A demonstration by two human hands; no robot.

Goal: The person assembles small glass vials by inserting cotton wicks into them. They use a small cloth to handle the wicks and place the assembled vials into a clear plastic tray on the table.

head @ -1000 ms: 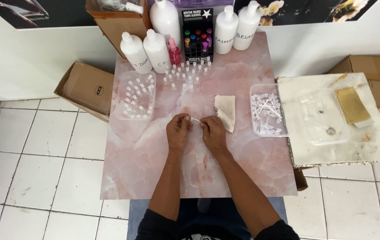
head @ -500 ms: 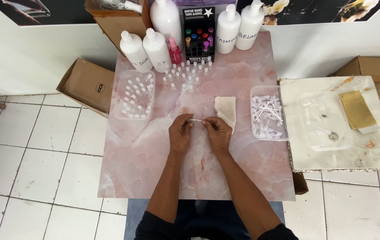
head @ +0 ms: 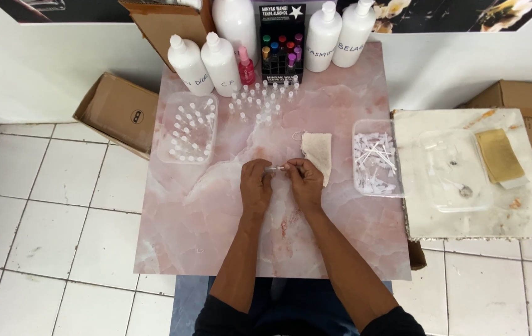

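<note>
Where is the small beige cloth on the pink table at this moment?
In the head view, the beige cloth lies on the pink table just beyond the right hand, between the hands and the clear tray of white parts on the right.

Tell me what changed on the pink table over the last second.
Hardly anything: both hands, left hand and right hand, stay together at mid-table, keeping their grip on the small clear vial between them. The cloth and both trays stayed put.
</note>
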